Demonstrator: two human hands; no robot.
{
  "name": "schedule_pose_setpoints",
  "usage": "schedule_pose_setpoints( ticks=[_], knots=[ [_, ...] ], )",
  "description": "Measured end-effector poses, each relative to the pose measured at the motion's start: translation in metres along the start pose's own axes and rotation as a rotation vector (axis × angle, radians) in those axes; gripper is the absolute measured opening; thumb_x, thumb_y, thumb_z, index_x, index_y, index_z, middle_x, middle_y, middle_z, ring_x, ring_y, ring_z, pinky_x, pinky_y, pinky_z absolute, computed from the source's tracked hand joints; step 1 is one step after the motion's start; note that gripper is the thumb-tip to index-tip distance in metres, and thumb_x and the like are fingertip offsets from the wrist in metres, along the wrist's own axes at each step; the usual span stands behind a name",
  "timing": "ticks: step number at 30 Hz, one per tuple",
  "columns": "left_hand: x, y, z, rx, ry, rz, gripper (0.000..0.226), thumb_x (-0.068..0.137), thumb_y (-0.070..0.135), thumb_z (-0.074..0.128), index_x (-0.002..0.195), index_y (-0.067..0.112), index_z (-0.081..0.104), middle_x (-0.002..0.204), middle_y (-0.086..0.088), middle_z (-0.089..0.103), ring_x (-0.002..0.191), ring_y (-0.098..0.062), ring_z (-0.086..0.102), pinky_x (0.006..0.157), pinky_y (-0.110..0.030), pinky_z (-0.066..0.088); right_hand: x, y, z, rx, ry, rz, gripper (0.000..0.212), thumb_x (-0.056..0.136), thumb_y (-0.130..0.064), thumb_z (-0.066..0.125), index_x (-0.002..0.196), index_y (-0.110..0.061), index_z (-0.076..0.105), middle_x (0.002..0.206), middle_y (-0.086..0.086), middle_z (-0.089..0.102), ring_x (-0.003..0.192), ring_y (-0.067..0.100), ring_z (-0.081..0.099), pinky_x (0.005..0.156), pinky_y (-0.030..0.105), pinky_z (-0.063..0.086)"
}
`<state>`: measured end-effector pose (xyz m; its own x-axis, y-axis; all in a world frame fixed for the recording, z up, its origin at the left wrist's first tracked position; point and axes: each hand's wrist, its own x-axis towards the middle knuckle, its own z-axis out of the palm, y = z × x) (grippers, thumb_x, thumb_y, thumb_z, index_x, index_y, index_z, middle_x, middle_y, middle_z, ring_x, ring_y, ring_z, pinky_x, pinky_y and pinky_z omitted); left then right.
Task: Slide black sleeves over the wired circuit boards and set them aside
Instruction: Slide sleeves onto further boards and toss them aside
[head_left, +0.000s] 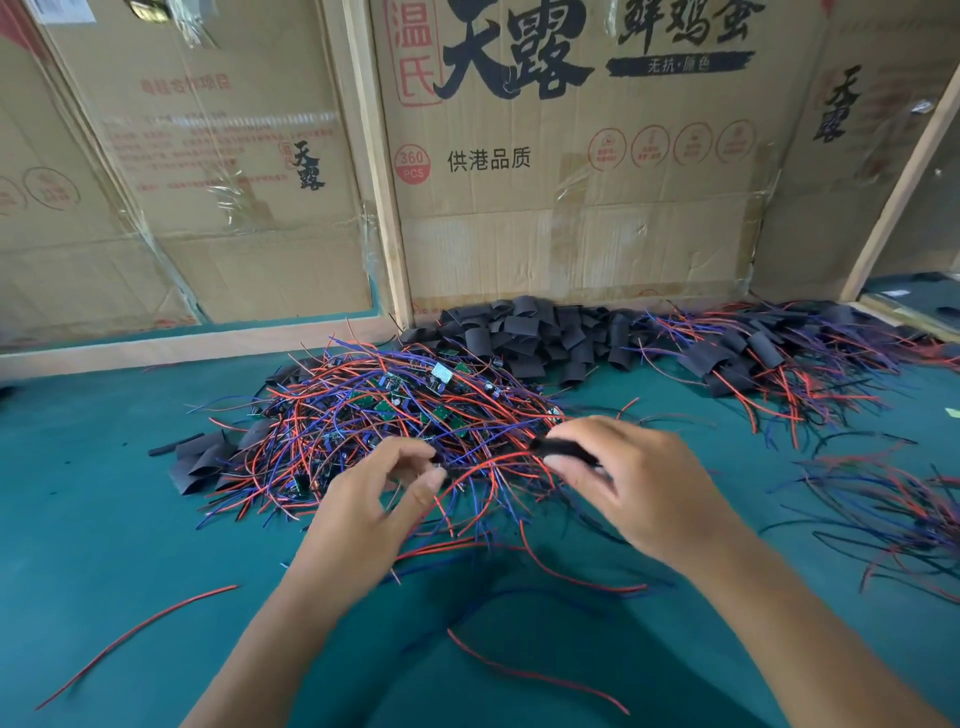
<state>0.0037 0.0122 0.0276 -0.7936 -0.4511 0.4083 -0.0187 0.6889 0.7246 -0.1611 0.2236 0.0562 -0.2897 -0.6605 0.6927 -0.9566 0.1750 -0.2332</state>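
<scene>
A tangled heap of green circuit boards (395, 405) with red and blue wires lies on the green table in front of me. My right hand (639, 483) pinches a black sleeve (563, 449) between thumb and fingers, with wires running out of its left end. My left hand (374, 499) hovers over the heap's near edge, fingers curled, thumb and forefinger close on red and blue wires (467, 467). Whether a board sits inside the sleeve is hidden. Behind the heap is a pile of loose black sleeves (530, 332).
Sleeved boards with trailing wires (769, 358) are piled at the back right, more wires (883, 509) at the right edge. A few flat sleeves (202, 462) lie left of the heap. Cardboard walls (571, 182) close off the back. Loose red wires (135, 631) cross the table (104, 519).
</scene>
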Motion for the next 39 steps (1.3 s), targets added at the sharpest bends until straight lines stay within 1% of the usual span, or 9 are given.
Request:
schedule_pose_setpoints(
  ticks=[3,7,14,17,22,29,32,34,39],
  knots=[
    [0.002,-0.013,0.009,0.175,0.109,0.025,0.021,0.098,0.051,0.053,0.107,0.034,0.06,0.091,0.021,0.065,0.093,-0.003,0.059,0.083,-0.023,0.046,0.022,0.033,-0.017,-0.197,0.069,0.05,0.016,0.092,-0.031,0.07,0.097,-0.016,0.071,0.082,-0.001,0.072,0.066,0.025,0.067,0.052,0.038,0.053],
    [0.01,-0.02,0.021,0.422,0.16,0.136,0.032,0.093,0.045,0.049,0.115,0.026,0.06,0.091,0.02,0.058,0.087,-0.006,0.053,0.084,-0.025,0.034,0.052,0.103,-0.041,-0.435,0.08,0.183,0.02,0.091,-0.032,0.069,0.093,-0.011,0.07,0.081,0.011,0.072,0.071,0.034,0.068,0.055,0.039,0.052],
    [0.014,-0.03,0.025,0.463,0.195,0.158,0.021,0.093,0.021,0.069,0.113,0.024,0.061,0.09,0.022,0.053,0.083,-0.005,0.049,0.078,-0.018,0.025,0.08,0.203,-0.065,-0.84,-0.244,0.695,0.051,0.091,-0.056,0.061,0.107,-0.008,0.055,0.095,0.02,0.07,0.09,0.037,0.068,0.07,0.038,0.044],
    [0.014,-0.031,0.024,0.456,0.184,0.146,0.02,0.091,0.018,0.069,0.11,0.022,0.063,0.087,0.018,0.056,0.079,-0.005,0.048,0.078,-0.02,0.026,0.08,0.201,-0.04,-0.894,-0.309,0.637,0.029,0.095,-0.042,0.055,0.098,-0.014,0.061,0.088,0.011,0.072,0.086,0.027,0.069,0.086,0.039,0.041],
    [0.014,-0.028,0.025,0.461,0.16,0.159,0.016,0.091,0.014,0.07,0.105,0.019,0.066,0.089,0.02,0.054,0.082,-0.004,0.048,0.079,-0.019,0.026,0.087,0.171,0.008,-0.768,-0.41,0.474,0.025,0.097,-0.037,0.05,0.09,-0.019,0.066,0.094,0.006,0.071,0.092,0.028,0.067,0.081,0.036,0.04],
    [0.014,-0.02,0.025,0.437,0.165,0.116,0.027,0.091,0.009,0.064,0.116,0.017,0.06,0.086,0.014,0.056,0.077,-0.004,0.041,0.077,-0.022,0.027,0.116,0.152,0.049,-0.21,-0.291,0.892,0.033,0.092,-0.026,0.054,0.064,-0.01,0.054,0.07,0.013,0.058,0.071,0.032,0.059,0.056,0.029,0.035],
    [0.014,-0.023,0.022,0.428,0.112,0.047,0.037,0.089,-0.007,0.051,0.115,0.017,0.057,0.075,0.011,0.058,0.073,-0.012,0.047,0.076,-0.033,0.036,0.12,0.147,0.063,-0.242,-0.397,0.875,0.029,0.092,-0.023,0.054,0.067,-0.008,0.053,0.074,0.013,0.057,0.074,0.032,0.059,0.06,0.029,0.038],
    [0.013,-0.026,0.021,0.466,0.072,-0.005,0.037,0.092,-0.008,0.046,0.113,0.019,0.06,0.058,0.003,0.055,0.066,-0.02,0.047,0.063,-0.036,0.041,0.117,0.148,0.073,-0.275,-0.418,0.861,0.029,0.091,-0.026,0.056,0.069,-0.007,0.057,0.075,0.012,0.06,0.071,0.03,0.06,0.061,0.03,0.041],
    [0.013,-0.021,0.019,0.48,0.075,-0.016,0.033,0.091,-0.01,0.05,0.099,0.017,0.067,0.046,-0.003,0.046,0.056,-0.029,0.046,0.05,-0.023,0.022,0.106,0.151,0.09,-0.186,-0.473,0.768,0.044,0.092,-0.041,0.058,0.065,-0.007,0.061,0.065,0.012,0.062,0.068,0.033,0.065,0.059,0.03,0.042]
  ],
)
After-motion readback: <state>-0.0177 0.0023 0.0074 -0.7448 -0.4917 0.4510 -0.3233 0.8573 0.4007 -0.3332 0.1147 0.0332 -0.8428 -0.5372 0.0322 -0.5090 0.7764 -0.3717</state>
